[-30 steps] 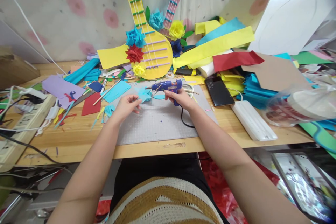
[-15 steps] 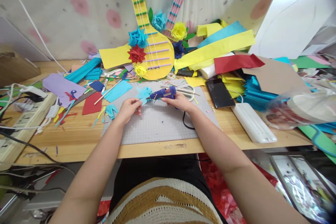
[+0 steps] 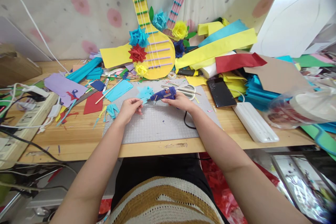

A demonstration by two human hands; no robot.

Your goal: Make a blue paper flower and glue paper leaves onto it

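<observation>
My right hand (image 3: 181, 101) is wrapped round the handle of a blue hot glue gun (image 3: 163, 94), its nozzle pointing left. My left hand (image 3: 130, 109) pinches the near edge of a light-blue crepe paper piece (image 3: 145, 91) with a ragged, flower-like outline. The nozzle is close to this paper; whether they touch is hard to tell. Under both hands lies a grey cutting mat (image 3: 154, 126). White-handled scissors (image 3: 189, 91) rest on the mat just behind my right hand.
Behind the mat stands a yellow paper guitar (image 3: 164, 52) with paper flowers. A phone (image 3: 220, 92) and a white power bank (image 3: 256, 122) lie to the right. Crepe paper strips (image 3: 217, 47) pile up at the back right. A power strip (image 3: 28, 126) with cables is on the left.
Both hands, the glue gun and the blue paper hold nearly the same places. The whole view has shifted very slightly.
</observation>
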